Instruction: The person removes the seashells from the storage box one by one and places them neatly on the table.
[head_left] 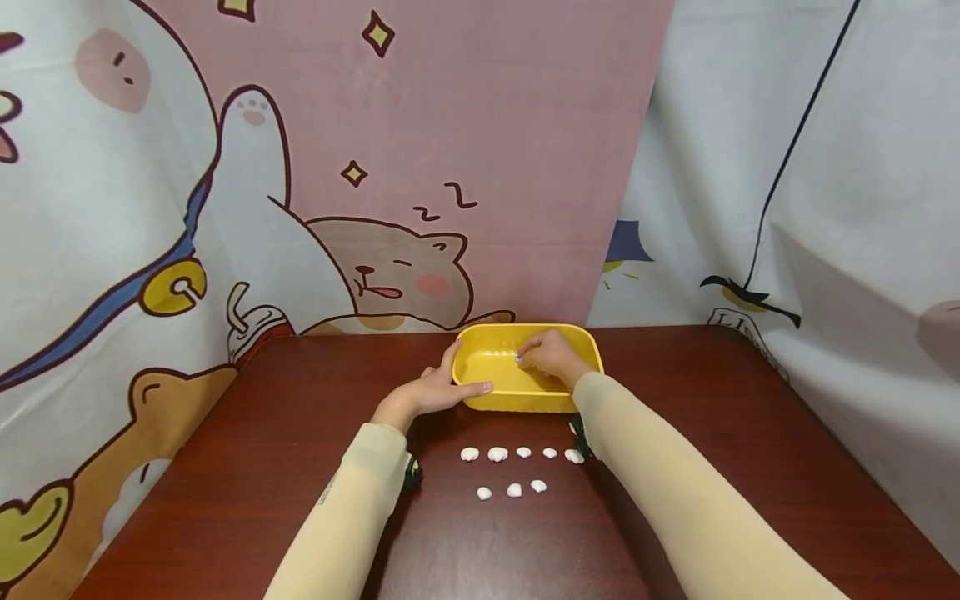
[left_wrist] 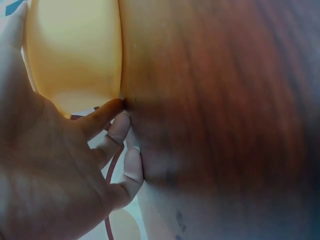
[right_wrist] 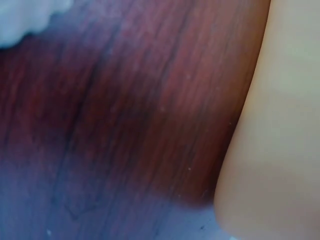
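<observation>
A yellow plastic basin (head_left: 517, 402) stands at the far side of the table. My left hand (head_left: 429, 393) holds its left end, thumb over the front rim and fingers round the side. In the left wrist view, fingertips of that hand (left_wrist: 65, 155) reach down to the table beside the basin wall (left_wrist: 80, 55). My right hand (head_left: 553, 355) is inside the basin and pinches a small white-and-blue thing (head_left: 519, 358), mostly hidden by the fingers. The right wrist view shows only the basin's outer wall (right_wrist: 280, 130), not the hand.
Small white seashells (head_left: 498, 454) lie on the dark red wooden table (head_left: 322, 467) in front of the basin. The far row has several, and a nearer row has three, including one shell (head_left: 513, 491) in its middle. A cartoon-printed cloth (head_left: 525, 167) hangs behind.
</observation>
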